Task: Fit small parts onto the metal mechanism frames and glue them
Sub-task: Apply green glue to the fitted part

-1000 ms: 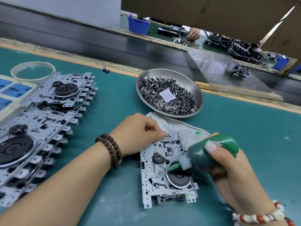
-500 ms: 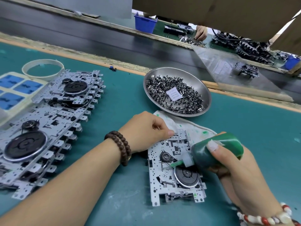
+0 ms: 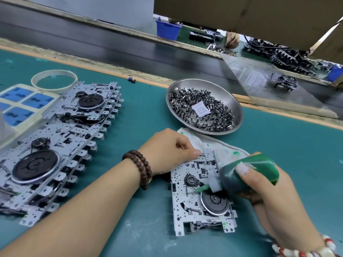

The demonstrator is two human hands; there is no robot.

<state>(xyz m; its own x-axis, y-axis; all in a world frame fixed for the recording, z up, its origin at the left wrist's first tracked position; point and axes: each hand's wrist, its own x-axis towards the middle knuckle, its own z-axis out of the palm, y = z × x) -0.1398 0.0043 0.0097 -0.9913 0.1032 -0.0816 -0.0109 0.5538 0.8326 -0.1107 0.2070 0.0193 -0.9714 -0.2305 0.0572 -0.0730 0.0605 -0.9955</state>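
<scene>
Tape ring (image 3: 54, 81), blue bin (image 3: 168, 29), foam-lined tray (image 3: 20, 106) on green mat (image 3: 144, 112)

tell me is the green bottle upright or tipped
Tipped. The bottle lies nearly sideways in the right hand, nozzle aimed down-left at the frame beside the black wheel.

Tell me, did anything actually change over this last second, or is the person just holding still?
Very little changed. The right hand keeps gripping the green glue bottle, its nozzle still down on the metal frame by the black wheel; whether it crept along is hard to tell. The left hand stays on the frame's top edge. The bowl of small parts and the stacked frames stayed put; only the camera shifted.
</scene>
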